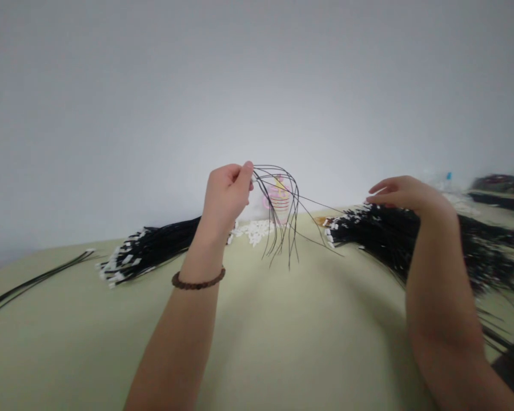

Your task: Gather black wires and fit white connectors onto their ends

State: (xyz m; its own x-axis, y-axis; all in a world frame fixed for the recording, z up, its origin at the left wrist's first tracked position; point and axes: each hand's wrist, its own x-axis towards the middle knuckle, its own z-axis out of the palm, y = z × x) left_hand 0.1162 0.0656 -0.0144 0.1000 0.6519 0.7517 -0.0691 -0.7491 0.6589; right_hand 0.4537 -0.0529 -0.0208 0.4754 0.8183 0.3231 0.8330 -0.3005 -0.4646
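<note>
My left hand (pixel 226 194) is raised above the table, fingers pinched shut on several thin black wires (pixel 282 222) that arch over and hang down toward the tabletop. A brown bead bracelet sits on that wrist. My right hand (pixel 405 194) hovers over a large pile of black wires with white connectors (pixel 368 231) on the right; its fingers are stretched out and hold nothing that I can see.
A second bundle of black wires with white connectors (pixel 149 251) lies left of centre. A heap of small white connectors (pixel 252 231) and a pink cup (pixel 278 200) stand at the back. Loose wires (pixel 34 279) lie far left. The table (pixel 282 331) is pale green.
</note>
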